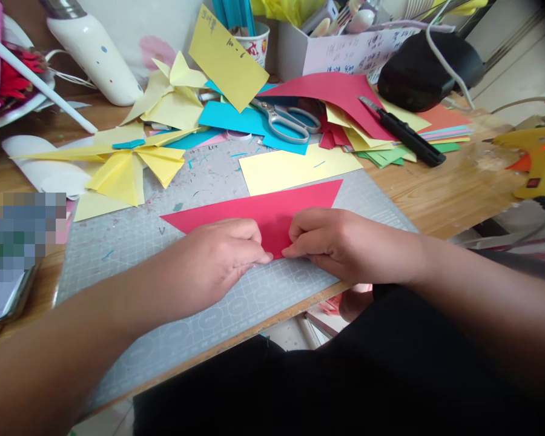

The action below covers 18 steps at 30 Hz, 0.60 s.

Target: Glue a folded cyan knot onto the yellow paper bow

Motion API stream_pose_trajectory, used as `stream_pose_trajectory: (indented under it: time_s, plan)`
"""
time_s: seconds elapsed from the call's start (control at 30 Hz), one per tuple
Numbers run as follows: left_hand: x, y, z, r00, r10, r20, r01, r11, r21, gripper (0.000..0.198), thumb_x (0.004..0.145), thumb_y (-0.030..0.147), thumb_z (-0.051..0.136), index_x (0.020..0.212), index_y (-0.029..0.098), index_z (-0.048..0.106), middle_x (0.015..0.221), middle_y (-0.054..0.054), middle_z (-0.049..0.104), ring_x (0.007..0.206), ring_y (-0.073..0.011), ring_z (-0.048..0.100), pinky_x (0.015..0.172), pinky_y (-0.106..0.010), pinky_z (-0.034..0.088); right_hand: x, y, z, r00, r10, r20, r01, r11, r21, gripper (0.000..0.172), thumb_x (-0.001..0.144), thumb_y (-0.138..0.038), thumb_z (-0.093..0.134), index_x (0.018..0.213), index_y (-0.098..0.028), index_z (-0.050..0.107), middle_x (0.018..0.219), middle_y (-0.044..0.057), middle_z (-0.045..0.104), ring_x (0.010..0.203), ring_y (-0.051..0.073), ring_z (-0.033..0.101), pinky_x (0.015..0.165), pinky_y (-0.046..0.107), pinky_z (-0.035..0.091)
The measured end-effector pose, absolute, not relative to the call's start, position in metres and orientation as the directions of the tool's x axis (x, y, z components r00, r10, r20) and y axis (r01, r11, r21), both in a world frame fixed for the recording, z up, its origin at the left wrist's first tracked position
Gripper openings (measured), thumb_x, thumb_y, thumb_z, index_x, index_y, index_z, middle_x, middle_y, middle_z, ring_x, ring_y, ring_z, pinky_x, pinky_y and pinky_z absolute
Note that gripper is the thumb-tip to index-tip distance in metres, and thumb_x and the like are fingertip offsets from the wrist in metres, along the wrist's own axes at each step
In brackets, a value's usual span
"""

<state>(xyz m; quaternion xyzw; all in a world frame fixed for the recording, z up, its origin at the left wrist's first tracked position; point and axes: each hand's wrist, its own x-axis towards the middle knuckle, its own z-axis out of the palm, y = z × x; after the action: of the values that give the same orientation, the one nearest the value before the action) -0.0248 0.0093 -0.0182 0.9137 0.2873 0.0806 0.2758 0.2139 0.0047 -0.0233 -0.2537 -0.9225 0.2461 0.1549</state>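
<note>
A red paper folded into a triangle (272, 209) lies on a grey cutting mat (163, 242), its point toward me. My left hand (220, 254) presses on the paper's near corner from the left, fingers curled and pinched. My right hand (331, 239) pinches the same corner from the right, fingers closed on the paper. The tip of the triangle is hidden under my fingers.
A yellow sheet (295, 169) lies just beyond the red paper. Folded yellow paper shapes (127, 166), scissors (286, 121), a black utility knife (404, 133), stacked coloured paper (436, 130) and a yellow glue gun (536, 160) surround the mat. A phone (4, 297) lies at the left edge.
</note>
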Motion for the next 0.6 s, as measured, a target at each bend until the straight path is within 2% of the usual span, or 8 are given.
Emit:
stream_pose_trajectory:
  time_s: [0.33,0.6]
  plan:
    - [-0.030,0.014,-0.012,0.846,0.508,-0.160,0.508,-0.679,0.530,0.033,0.095,0.016,0.033,0.099,0.024,0.065,0.088,0.001,0.052,0.078,-0.0119,0.052,0.071,-0.023,0.038,0.220,0.000,-0.026,-0.863,0.473,0.179,0.412,0.863,-0.292,0.033,0.089,-0.007,0.040,0.099,-0.009,0.070,0.083,0.010,0.055,0.070,0.016,0.043,0.066,0.029,0.040]
    - [-0.037,0.010,-0.006,0.853,0.495,-0.167,0.508,-0.711,0.486,0.026,0.095,0.019,0.038,0.097,0.027,0.063,0.095,0.003,0.057,0.086,-0.0120,0.054,0.078,-0.021,0.038,0.221,-0.002,-0.026,-0.876,0.456,0.157,0.405,0.872,-0.274,0.032,0.090,-0.008,0.038,0.100,-0.008,0.068,0.086,0.011,0.054,0.072,0.016,0.043,0.070,0.031,0.041]
